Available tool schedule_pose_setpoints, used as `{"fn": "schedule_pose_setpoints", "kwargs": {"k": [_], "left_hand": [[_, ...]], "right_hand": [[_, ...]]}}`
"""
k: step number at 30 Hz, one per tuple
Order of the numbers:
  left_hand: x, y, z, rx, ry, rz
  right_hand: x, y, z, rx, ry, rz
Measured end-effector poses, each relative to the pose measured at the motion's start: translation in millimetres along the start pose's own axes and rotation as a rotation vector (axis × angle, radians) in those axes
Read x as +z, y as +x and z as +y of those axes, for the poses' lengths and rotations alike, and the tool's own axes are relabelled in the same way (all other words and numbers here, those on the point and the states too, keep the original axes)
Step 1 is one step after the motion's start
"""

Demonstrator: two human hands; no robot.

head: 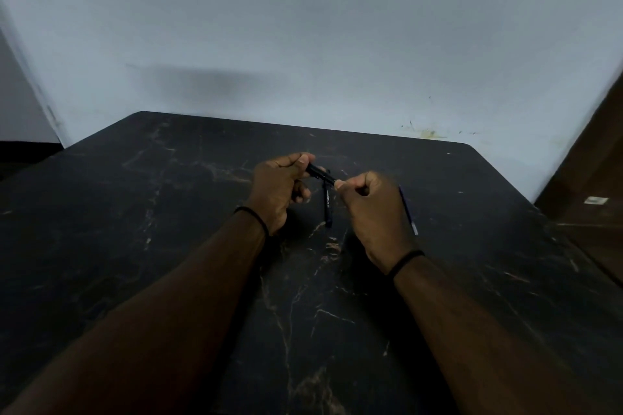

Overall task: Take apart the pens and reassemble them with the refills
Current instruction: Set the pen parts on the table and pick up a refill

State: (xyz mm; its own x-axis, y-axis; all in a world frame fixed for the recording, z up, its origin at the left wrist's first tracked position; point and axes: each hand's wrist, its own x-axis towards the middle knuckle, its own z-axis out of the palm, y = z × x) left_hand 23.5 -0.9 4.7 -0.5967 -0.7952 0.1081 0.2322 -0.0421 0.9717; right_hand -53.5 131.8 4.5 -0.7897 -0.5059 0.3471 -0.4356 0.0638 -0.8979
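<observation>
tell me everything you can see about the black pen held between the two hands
The pen is short, black and glossy, likely plastic. It is held above the dark table, slanting from upper left to lower right. The left hand pinches its far end, the right hand its near end. Fingers hide both ends, so I cannot tell whether it is whole or partly pulled apart.

Both forearms reach forward from the bottom edge, bare, converging toward mid-frame. Left hand (279, 192) fingers curled, thumb on top pinching one end of a dark pen (320, 173). Right hand (371, 212) also curled, thumb and forefinger pinching the other end. Hands close together, not touching, backs facing the camera. Thin dark band on each wrist. Both hands raised just above the worktop (168, 246).
</observation>
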Motion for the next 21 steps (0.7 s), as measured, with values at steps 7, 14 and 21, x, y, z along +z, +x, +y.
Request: {"fn": "schedule_pose_setpoints", "kwargs": {"k": [7,14,21], "left_hand": [[-1.0,-0.7,1.9,0.086,-0.043,-0.045],[10.7,1.5,-7.3,0.281,0.584,0.163],[28.2,2.1,-22.4,0.303,1.351,0.035]], "right_hand": [[2.0,-5.2,-2.3,-0.089,-0.135,-0.042],[-2.1,-0.7,-1.8,-0.151,-0.205,0.100],[-11.5,10.9,6.7,-0.079,-0.035,0.374]]}}
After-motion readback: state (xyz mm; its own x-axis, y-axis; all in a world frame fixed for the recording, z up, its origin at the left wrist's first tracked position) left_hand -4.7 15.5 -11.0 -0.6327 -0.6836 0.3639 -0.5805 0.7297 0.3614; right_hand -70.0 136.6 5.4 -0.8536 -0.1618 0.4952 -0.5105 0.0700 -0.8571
